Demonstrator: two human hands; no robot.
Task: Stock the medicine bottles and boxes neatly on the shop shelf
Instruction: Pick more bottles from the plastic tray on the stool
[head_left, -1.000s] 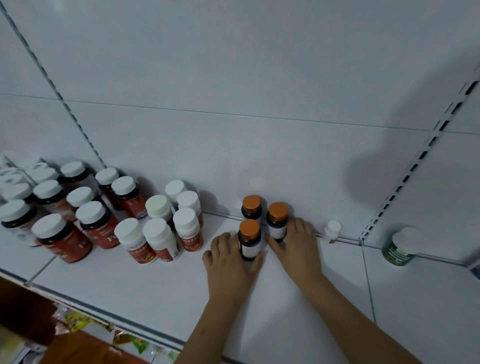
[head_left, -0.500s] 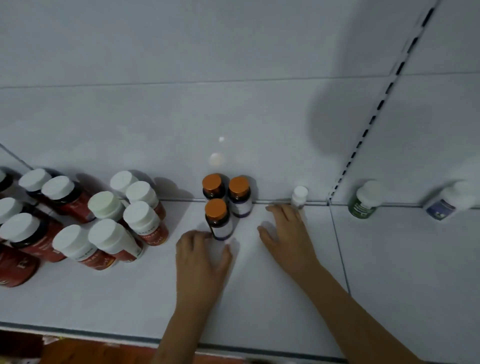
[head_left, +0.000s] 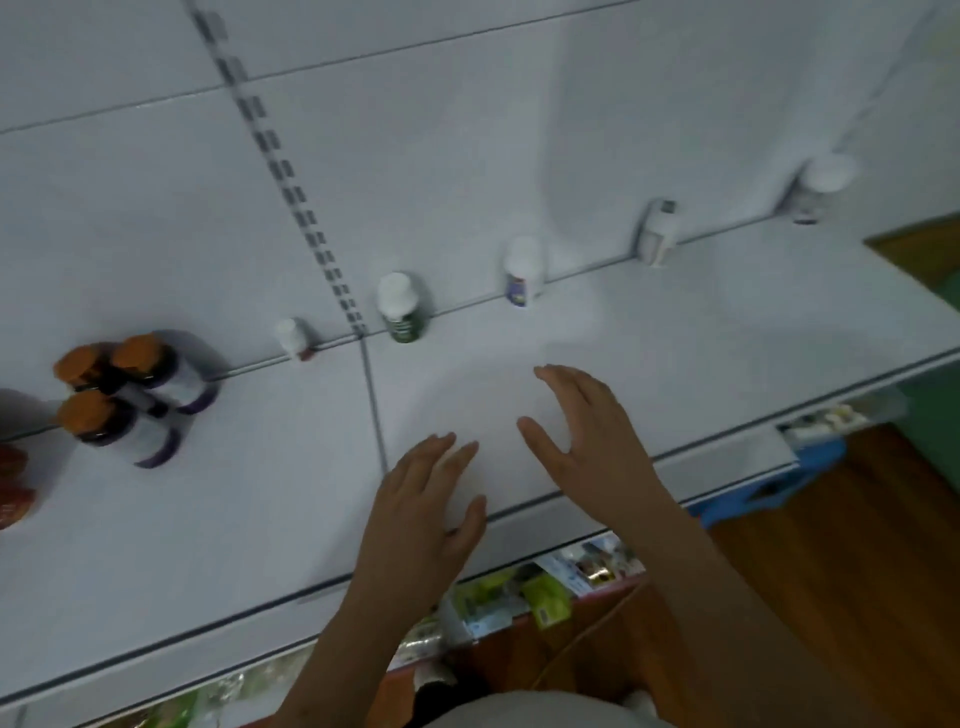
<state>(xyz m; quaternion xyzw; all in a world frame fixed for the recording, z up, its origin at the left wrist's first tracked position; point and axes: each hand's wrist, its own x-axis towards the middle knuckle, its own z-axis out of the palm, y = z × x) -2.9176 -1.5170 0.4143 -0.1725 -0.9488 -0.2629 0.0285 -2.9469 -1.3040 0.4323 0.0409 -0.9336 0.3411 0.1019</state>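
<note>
Both hands free, nothing held. Left hand (head_left: 421, 514) flat-ish over the near part of the white shelf (head_left: 208, 519), fingers straight and close together, thumb out to the right. Right hand (head_left: 587, 447) just beside it on the right, fingers relaxed and slightly spread, pointing toward the far wall. Can't tell whether either palm actually touches the shelf or just hovers over it.

Well off to the left, three orange-capped bottles (head_left: 130, 400) bunched tight together, two far and one nearer, dark glass with pale labels. At the very left edge, bits of red-labelled bottles (head_left: 13, 483), mostly cut off.

Along the far edge where shelf meets back panel, a spread-out row, each well apart from the next: small white bottle (head_left: 292, 338), then past the slotted upright strip (head_left: 296, 187) a green-labelled bottle (head_left: 400, 306) with a white cap, a white bottle with a purple label (head_left: 523, 273), a small white box (head_left: 658, 231) standing upright, and a blurry white-capped bottle (head_left: 823, 187) far right. All quite smeared, labels unreadable.

Below the near shelf lip, colourful packets (head_left: 519, 592) on a lower level, wooden floor (head_left: 857, 571) to the right, and something blue (head_left: 779, 483) under the shelf's right end.
</note>
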